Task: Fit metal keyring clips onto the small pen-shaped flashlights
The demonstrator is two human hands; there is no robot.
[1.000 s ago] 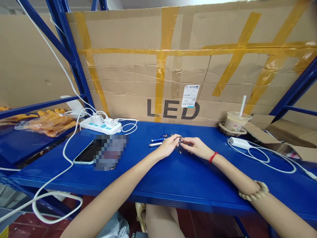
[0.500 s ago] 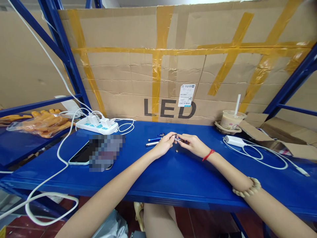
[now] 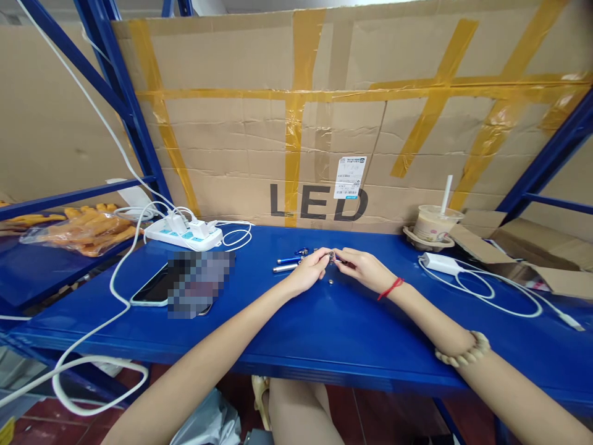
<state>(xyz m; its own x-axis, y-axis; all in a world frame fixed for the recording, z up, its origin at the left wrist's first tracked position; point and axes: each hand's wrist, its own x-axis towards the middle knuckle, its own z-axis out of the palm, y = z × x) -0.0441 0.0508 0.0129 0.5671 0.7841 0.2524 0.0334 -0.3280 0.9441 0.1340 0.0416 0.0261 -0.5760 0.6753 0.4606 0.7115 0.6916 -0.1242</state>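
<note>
My left hand (image 3: 309, 270) and my right hand (image 3: 362, 267) meet over the blue shelf top (image 3: 324, 327), fingertips pinched together on a small metal part (image 3: 332, 256) held between them. A tiny round metal piece (image 3: 330, 282) lies on the surface just below the hands. Left of my left hand lie a silver pen-like tube (image 3: 285, 268) and a blue one (image 3: 291, 259). A red string circles my right wrist and a bead bracelet sits further up that forearm.
A white power strip (image 3: 183, 235) with plugged chargers and cables sits back left, a phone (image 3: 151, 290) in front of it. A lidded drink cup with straw (image 3: 435, 224) and a white charger (image 3: 439, 263) with cable are at right. Taped cardboard marked LED stands behind.
Both hands stay pinched together on the small part, barely shifting. The view has moved slightly between frames.
</note>
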